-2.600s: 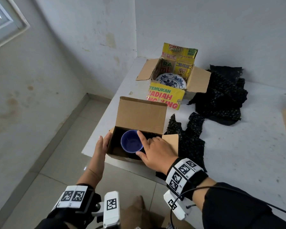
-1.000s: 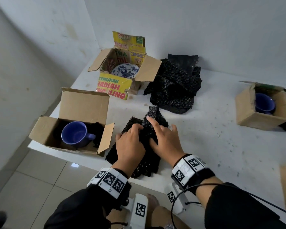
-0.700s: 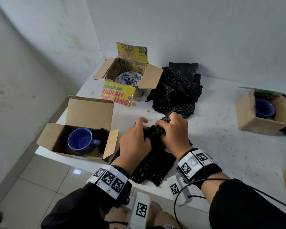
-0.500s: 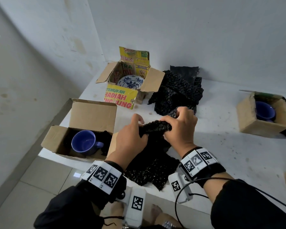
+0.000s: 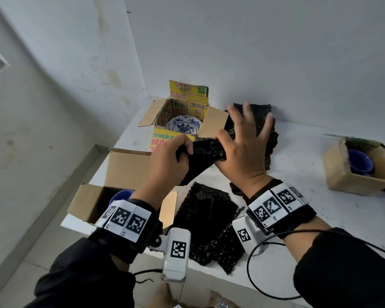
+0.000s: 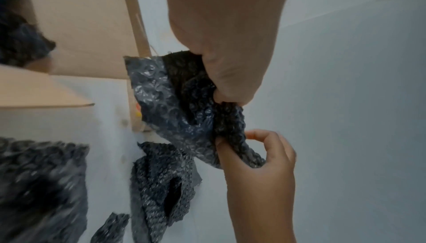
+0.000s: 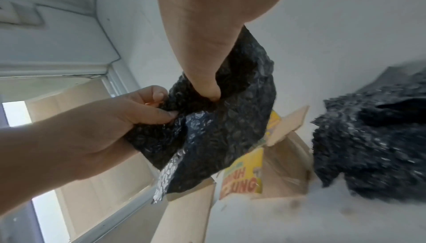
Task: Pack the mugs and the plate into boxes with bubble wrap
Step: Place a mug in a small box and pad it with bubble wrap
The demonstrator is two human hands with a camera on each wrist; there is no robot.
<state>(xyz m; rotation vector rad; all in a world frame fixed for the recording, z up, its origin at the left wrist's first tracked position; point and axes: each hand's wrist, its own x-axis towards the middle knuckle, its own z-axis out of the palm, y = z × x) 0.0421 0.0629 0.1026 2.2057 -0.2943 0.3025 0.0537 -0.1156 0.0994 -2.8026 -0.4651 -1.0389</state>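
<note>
Both hands hold a piece of black bubble wrap up above the table. My left hand grips its left end in curled fingers. My right hand pinches the right end under the thumb, with the other fingers splayed upward. The wrist views show the same wrap bunched between the two hands. A blue mug sits in the open brown box at the near left, mostly hidden by my left wrist. The patterned plate lies in the yellow printed box. A second blue mug sits in a small box at the right.
Another black bubble wrap sheet lies flat at the table's near edge, under my hands. A pile of bubble wrap sits at the back against the wall. The white table drops off at the near and left edges.
Both hands left the mug box, took hold of the top bubble wrap piece and lifted it off the table. The right hand's fingers have since spread out.
</note>
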